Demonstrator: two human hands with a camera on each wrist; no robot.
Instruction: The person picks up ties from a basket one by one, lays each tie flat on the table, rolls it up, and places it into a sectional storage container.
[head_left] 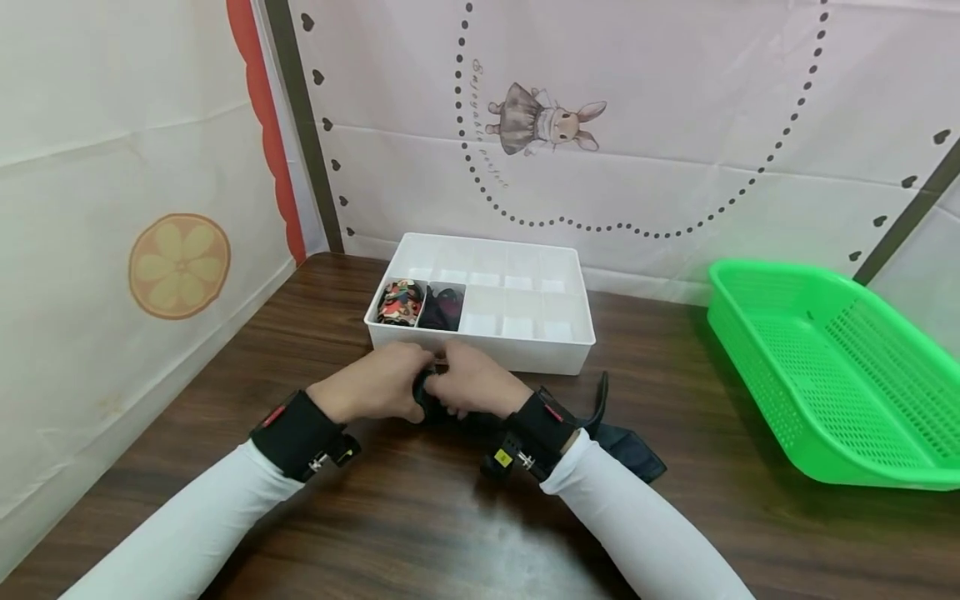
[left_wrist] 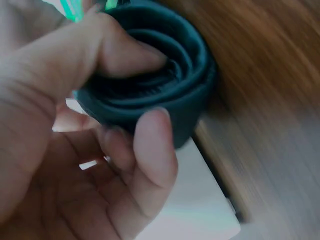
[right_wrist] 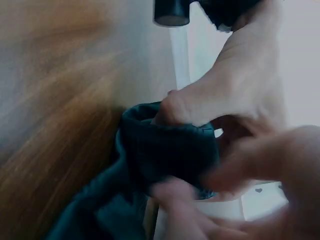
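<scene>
A dark teal satin necktie (head_left: 626,450) lies on the table, one end partly rolled into a coil (left_wrist: 192,107). My left hand (head_left: 382,383) grips this coil, its thumb pressed inside the turns and fingers curled round the outside. At the coil's other side is my right hand (head_left: 476,379), with bent, blurred fingers (right_wrist: 175,195) against the cloth. In the head view the hands hide most of the coil, and the right wrist covers part of the flat length. Just beyond both hands stands a white divided box (head_left: 517,348).
Two of the box's front left compartments hold a multicoloured patterned cloth roll (head_left: 401,303) and a dark purplish cloth roll (head_left: 441,309). A green plastic basket (head_left: 795,408) stands on the table at right. Printed cloth walls (head_left: 675,125) enclose the back and left.
</scene>
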